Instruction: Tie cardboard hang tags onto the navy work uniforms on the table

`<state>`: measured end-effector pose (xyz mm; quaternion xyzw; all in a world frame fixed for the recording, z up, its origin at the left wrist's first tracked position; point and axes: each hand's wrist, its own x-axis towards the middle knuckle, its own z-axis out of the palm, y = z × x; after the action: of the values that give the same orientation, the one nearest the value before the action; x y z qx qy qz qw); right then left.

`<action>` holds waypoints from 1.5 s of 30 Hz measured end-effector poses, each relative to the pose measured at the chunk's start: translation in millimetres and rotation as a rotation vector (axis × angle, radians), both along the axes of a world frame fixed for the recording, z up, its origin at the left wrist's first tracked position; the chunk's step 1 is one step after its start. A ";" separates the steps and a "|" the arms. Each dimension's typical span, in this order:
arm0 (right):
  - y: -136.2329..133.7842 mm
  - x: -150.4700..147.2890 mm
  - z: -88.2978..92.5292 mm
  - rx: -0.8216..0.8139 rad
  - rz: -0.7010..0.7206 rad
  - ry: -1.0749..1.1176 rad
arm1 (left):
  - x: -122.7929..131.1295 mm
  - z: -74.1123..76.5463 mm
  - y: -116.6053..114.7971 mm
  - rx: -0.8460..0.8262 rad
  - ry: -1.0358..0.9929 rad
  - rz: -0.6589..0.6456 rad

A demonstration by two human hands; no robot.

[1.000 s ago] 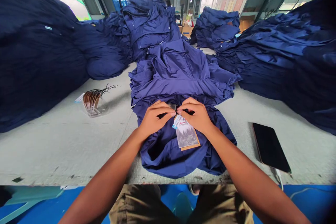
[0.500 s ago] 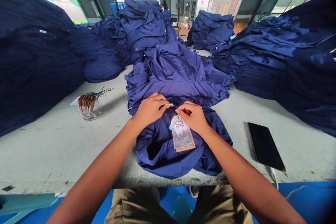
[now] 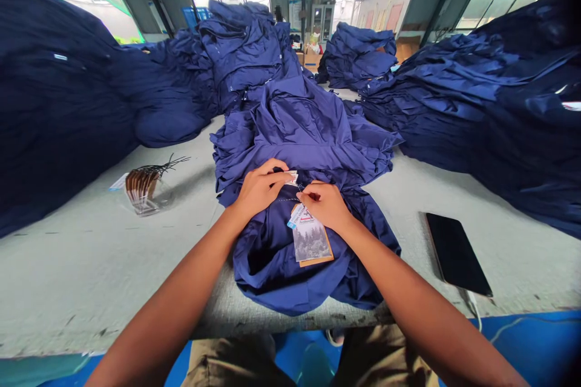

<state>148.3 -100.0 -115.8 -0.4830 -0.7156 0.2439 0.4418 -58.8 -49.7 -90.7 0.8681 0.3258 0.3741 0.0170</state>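
Item 1: left pile (image 3: 59, 121) of navy garments, heaped on the tabletop (image 3: 91, 278). Item 2: clear cup (image 3: 144, 201) holding a bundle of brown tags with black cords, a white card (image 3: 118, 182) just beside it. Item 3: left hand (image 3: 261, 188), its fingertips (image 3: 284, 175) pinching a small white tab (image 3: 293, 178). Item 4: navy garment (image 3: 267, 266) lying in front of me, under both hands, with a printed tag (image 3: 311, 237) resting on it and a thin cord (image 3: 285, 199) running toward the tab. Item 5: right hand (image 3: 324, 205), curled beside the cord; I cannot tell whether it grips it. The 2 hands sit close together, not touching. Item 6: black phone (image 3: 456, 254), with a cable (image 3: 472, 305) at its lower end. Item 7: right pile (image 3: 476, 103), also navy.

Handling note: I would keep the cord taut and my fingertips close together. The loose folds beneath could snag it.
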 end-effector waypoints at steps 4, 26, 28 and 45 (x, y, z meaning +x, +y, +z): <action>0.1 -0.4 -1.6 0.001 -0.006 -0.018 | -1.6 -1.9 -2.1 0.038 0.036 0.016; -5.0 -2.8 0.5 0.042 0.014 -0.148 | -8.5 -3.5 2.9 -0.255 -0.216 -0.062; -5.1 -4.3 0.5 0.057 0.007 -0.180 | -9.4 -4.3 4.4 -0.273 -0.229 -0.083; -3.8 -14.1 0.2 0.023 -0.098 -0.209 | -9.5 -0.7 -2.2 -0.277 -0.289 -0.072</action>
<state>134.2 -103.8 -115.6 -0.5352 -0.7360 0.1621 0.3815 -68.3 -51.9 -91.4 0.8059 0.3371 0.4454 0.1963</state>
